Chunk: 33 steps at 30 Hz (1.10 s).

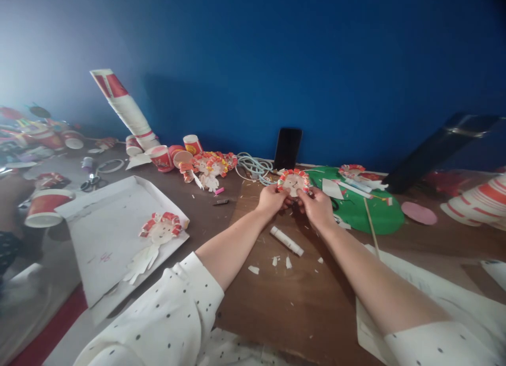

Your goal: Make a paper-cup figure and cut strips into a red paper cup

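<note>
Left hand (pixel 272 200) and right hand (pixel 317 208) grip a curl-edged paper face (pixel 294 181)

Both hands are closed on the paper face, pinching it between thumbs and fingers at its lower left and lower right edges. It is in the middle of the scene, toward the far side; whether it touches what lies below cannot be told. Red and white curls ring its upper part.

A blue wall (pixel 237 50) fills the far side, behind a brown desk (pixel 276 318). On the left lies a white board (pixel 98 224) with a raised far edge, bearing a similar paper figure (pixel 162 231). At the near right, a large pale sheet (pixel 430 282) lies partly under the right forearm. Just right of the hands is a rounded green sheet (pixel 383 218). A tall stack of red and white cups (pixel 128 110) leans at the far left; a second cup stack (pixel 480 197) lies on its side at the far right. Beyond the hands, a black phone (pixel 288 147) stands against the wall, with a pale coiled cable (pixel 256 165) on its left. A white tube (pixel 286 240) lies on the near side of the hands. Smallest are the white paper scraps (pixel 253 270), scattered around the tube.
</note>
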Tool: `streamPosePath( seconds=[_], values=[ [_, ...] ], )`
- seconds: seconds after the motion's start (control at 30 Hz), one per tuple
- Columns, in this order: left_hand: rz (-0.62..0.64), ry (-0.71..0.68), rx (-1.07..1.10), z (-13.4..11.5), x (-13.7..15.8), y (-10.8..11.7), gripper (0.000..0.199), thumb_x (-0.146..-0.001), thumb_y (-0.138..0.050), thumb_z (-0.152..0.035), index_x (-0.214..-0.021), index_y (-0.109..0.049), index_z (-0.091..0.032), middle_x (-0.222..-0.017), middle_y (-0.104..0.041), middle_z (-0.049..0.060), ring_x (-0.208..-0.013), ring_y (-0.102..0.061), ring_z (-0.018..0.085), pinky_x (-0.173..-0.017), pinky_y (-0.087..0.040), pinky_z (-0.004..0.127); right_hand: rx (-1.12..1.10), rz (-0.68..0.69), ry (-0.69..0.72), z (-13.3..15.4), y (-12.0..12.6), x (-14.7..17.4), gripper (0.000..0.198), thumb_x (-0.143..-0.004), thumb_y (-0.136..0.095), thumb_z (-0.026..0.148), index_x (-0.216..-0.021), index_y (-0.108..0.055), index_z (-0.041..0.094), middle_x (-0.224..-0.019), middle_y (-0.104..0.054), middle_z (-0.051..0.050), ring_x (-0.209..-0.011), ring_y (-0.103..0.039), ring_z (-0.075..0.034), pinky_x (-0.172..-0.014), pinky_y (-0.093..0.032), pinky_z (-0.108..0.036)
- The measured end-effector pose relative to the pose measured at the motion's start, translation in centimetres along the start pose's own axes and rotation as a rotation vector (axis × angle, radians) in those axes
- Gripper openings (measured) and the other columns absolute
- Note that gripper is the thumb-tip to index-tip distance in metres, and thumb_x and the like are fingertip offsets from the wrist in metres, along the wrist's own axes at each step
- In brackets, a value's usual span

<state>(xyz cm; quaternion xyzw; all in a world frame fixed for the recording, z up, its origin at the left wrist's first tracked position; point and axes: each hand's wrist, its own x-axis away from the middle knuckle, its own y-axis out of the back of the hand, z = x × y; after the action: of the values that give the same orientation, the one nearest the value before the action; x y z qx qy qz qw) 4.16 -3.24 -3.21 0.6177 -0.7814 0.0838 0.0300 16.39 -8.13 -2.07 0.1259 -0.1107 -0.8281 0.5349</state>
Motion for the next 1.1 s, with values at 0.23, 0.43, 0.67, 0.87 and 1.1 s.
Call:
streamPosePath(
  seconds=[0.23, 0.43, 0.67, 0.87, 1.1],
  values=[
    [0.025, -0.025, 0.023, 0.5, -0.4, 0.2, 0.011, -0.080, -0.061, -0.025, -0.080, -0.058, -0.015, -0.067, -0.065, 0.002, -0.051, -0.057, 0.010, -0.046, -0.044, 0.019, -0.063, 0.028, -0.040, -0.6, -0.3, -0.2, 0.027, -0.072, -0.063, 0.047, -0.077, -0.060, 0.020, -0.053, -0.058, 0.001, -0.041, -0.052, -0.016, -0.041, -0.040, -0.027],
    [-0.006, -0.008, -0.028, 1.0, -0.9, 0.3, 0.011, -0.079, -0.062, -0.025, -0.081, -0.059, -0.014, -0.064, -0.064, 0.002, -0.051, -0.058, 0.011, -0.048, -0.047, 0.021, -0.020, 0.038, -0.031, 0.0, -0.3, 0.2, 0.026, -0.073, -0.062, 0.043, -0.083, -0.061, 0.019, -0.053, -0.059, 0.002, -0.041, -0.052, -0.015, -0.041, -0.040, -0.026],
    [0.001, -0.027, -0.023, 1.1, -0.9, 0.4, 0.012, -0.079, -0.062, -0.026, -0.080, -0.060, -0.014, -0.061, -0.063, 0.001, -0.047, -0.056, 0.010, -0.048, -0.045, 0.020, -0.015, 0.054, -0.022, 0.1, -0.3, 0.3, 0.025, -0.073, -0.061, 0.043, -0.082, -0.060, 0.020, -0.053, -0.059, 0.002, -0.040, -0.051, -0.014, -0.041, -0.039, -0.026],
    [0.005, -0.040, -0.041, 1.3, -1.2, 0.4, 0.018, -0.077, -0.065, -0.029, -0.087, -0.060, -0.015, -0.061, -0.063, 0.000, -0.048, -0.056, 0.009, -0.048, -0.045, 0.020, -0.026, 0.042, -0.036, 0.1, -0.2, 0.0, 0.021, -0.073, -0.062, 0.041, -0.079, -0.059, 0.021, -0.052, -0.058, 0.002, -0.040, -0.051, -0.015, -0.041, -0.040, -0.027],
    [0.043, -0.035, 0.024, 0.7, -0.7, 0.2, 0.025, -0.078, -0.065, -0.033, -0.094, -0.060, -0.014, -0.065, -0.063, -0.001, -0.046, -0.053, 0.007, -0.043, -0.041, 0.018, -0.360, -0.096, -0.092, -0.5, 0.3, -1.4, 0.031, -0.070, -0.065, 0.042, -0.091, -0.061, 0.020, -0.096, -0.071, -0.007, -0.069, -0.066, -0.019, -0.048, -0.049, -0.026]
  ],
)
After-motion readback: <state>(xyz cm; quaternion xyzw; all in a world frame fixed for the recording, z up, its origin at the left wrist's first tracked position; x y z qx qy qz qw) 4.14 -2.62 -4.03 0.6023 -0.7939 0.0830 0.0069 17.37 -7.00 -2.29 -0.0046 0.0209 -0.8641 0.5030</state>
